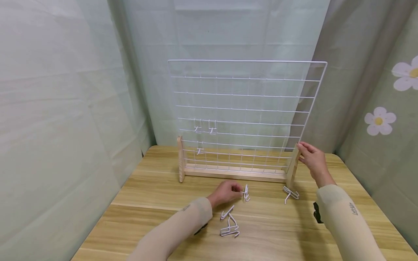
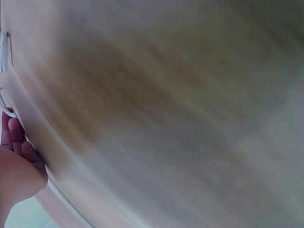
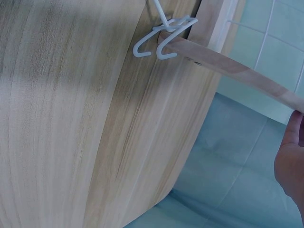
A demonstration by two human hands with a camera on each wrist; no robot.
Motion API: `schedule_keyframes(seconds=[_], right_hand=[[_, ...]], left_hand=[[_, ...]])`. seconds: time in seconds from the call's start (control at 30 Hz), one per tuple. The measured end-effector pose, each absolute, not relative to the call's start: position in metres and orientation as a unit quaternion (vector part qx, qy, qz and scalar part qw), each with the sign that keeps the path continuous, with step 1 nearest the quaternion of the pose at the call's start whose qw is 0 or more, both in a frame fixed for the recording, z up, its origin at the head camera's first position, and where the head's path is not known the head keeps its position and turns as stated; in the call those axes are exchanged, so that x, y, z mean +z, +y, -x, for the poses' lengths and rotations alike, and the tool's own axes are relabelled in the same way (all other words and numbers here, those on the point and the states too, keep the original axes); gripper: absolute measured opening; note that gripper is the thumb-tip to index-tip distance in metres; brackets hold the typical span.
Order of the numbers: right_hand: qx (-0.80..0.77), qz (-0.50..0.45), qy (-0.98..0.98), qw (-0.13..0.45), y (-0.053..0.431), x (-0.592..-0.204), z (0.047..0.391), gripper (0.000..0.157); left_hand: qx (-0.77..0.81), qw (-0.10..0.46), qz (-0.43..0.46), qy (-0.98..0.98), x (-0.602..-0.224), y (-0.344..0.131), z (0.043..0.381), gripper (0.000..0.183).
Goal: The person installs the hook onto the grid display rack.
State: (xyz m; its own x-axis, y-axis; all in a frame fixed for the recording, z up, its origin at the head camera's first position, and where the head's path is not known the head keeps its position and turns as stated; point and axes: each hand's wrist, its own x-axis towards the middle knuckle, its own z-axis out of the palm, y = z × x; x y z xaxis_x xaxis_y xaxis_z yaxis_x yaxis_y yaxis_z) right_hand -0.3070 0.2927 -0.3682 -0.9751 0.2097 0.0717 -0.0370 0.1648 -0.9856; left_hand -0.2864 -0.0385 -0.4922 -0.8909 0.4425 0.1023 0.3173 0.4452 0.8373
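My left hand is low over the table, its curled fingertips pinching the end of a white wire hook. In the left wrist view the fingers meet the white wire at the left edge. My right hand grips the top of the right wooden upright with thumb and fingers; the right wrist view shows the fingertips on the wooden upright. Between two wooden uprights stands a white wire grid panel, leaning back slightly. Three white hooks hang on its lower left part.
Another white wire hook lies by the foot of the right upright. Several more hooks lie in a loose cluster nearer the front of the wooden table. Pale curtains enclose the table's back and sides.
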Motion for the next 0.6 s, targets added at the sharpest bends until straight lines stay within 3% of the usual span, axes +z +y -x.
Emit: schedule_keyframes(seconds=[0.6], right_hand=[[0.634, 0.056, -0.766, 0.093, 0.2923, -0.3695, 0.3072, 0.064]], left_hand=[[0.462, 0.050, -0.178, 0.867, -0.4920, -0.0291, 0.2842, 0.007]])
